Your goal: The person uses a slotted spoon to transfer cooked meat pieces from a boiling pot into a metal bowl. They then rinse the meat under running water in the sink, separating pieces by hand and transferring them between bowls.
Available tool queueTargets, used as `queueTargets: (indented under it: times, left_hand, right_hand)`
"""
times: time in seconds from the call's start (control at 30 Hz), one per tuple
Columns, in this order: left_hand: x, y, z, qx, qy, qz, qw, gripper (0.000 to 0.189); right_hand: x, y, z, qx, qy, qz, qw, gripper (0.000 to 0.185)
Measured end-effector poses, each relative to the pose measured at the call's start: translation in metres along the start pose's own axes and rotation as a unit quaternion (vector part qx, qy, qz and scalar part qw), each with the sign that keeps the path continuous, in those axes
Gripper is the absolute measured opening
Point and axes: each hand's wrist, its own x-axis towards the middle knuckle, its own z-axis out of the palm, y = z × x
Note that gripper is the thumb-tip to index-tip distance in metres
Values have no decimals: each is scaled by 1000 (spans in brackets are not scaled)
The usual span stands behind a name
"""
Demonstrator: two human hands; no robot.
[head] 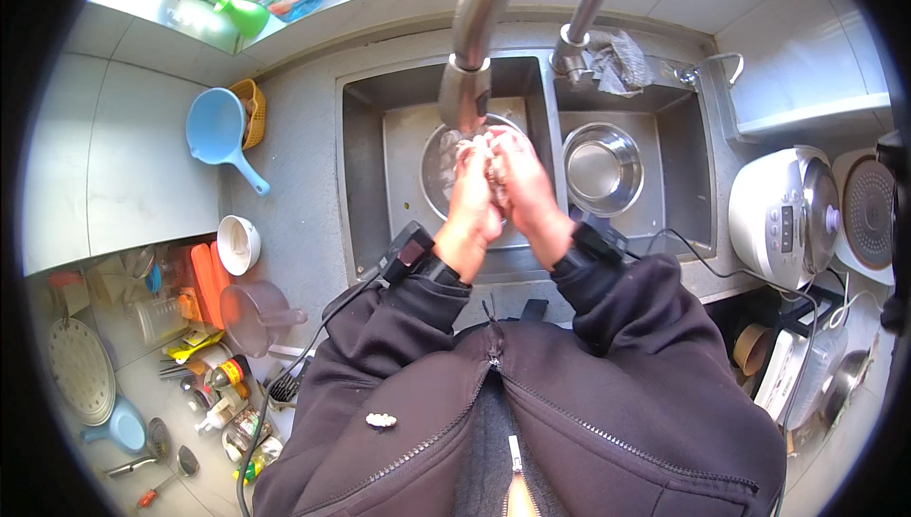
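Observation:
Both my hands are together under the faucet's spray head, above a round metal bowl in the left basin of the steel sink. My left hand and my right hand press around a pale, lumpy mass whose kind I cannot tell. Blurred fingertips hide part of it. Clear, glossy shapes, perhaps water or bubbles, show at the bowl's left inside. A second steel bowl sits in the right basin.
Left of the sink are a blue plastic ladle on a yellow basket and a white bowl. A grey cloth lies behind the right basin. A white rice cooker stands right. Cables run from both wrists.

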Motion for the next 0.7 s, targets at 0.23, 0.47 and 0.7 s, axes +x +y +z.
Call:
queueTargets:
  times: [0.23, 0.47, 0.7]
  left_hand:
    - [30, -111, 89, 12, -222, 10, 975, 16]
    - [91, -222, 75, 236, -45, -104, 965, 70]
    - [45, -160, 52, 358, -114, -13, 927, 55]
  right_hand:
    - [-5, -89, -109, -28, 98, -75, 992, 32]
    - [16, -55, -250, 25, 284, 87, 955, 45]
    - [3, -60, -230, -267, 358, 83, 891, 45]
